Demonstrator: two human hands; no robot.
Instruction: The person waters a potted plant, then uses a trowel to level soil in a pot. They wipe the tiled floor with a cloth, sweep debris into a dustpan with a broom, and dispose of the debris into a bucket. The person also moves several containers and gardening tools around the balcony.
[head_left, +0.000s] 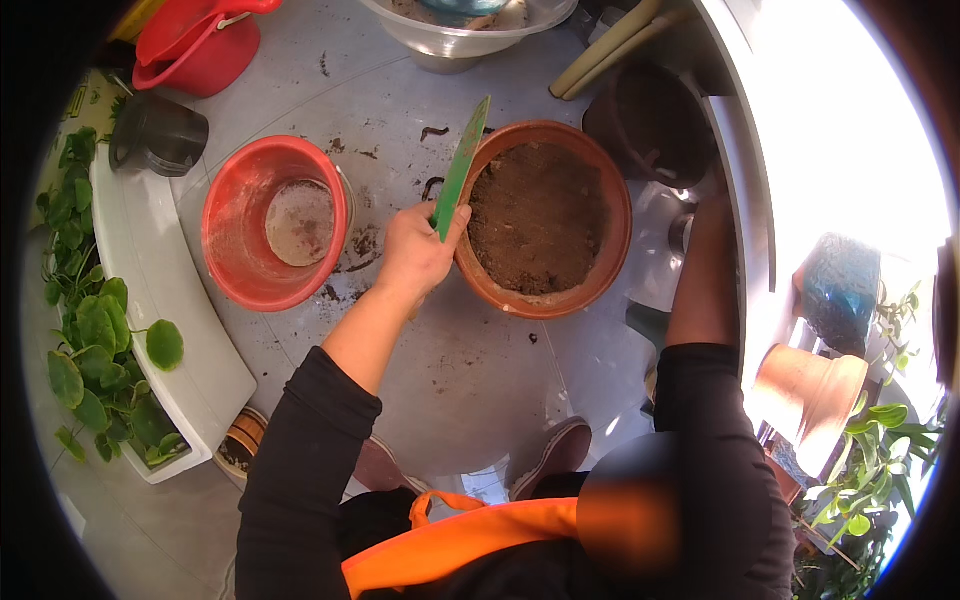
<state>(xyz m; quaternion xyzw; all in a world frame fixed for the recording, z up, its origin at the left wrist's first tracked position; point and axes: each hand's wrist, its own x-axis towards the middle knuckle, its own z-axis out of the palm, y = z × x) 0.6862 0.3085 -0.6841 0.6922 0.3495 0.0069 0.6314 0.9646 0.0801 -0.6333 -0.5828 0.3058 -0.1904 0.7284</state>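
Note:
My left hand (421, 251) grips a green garden trowel (461, 172), its long blade tilted up and away over the left rim of a round terracotta-coloured pot (541, 306). Brown soil (536, 217) fills that pot nearly to the rim, with a fairly level surface. To the left of my hand stands a red bucket (225, 225), with only a thin dirty residue on its bottom. My right forearm (703, 277) reaches forward in the shade beside the white ledge. The right hand's fingers are lost in shadow near a dark brown pot (652, 127), so its hold cannot be made out.
A metal basin (457, 45) stands at the far side, with red containers (217, 60) and a black pot (159, 135) at far left. A white planter (172, 300) with leafy plants lines the left. Beside the ledge (750, 150) are poles (604, 49) and a tipped clay pot (810, 397).

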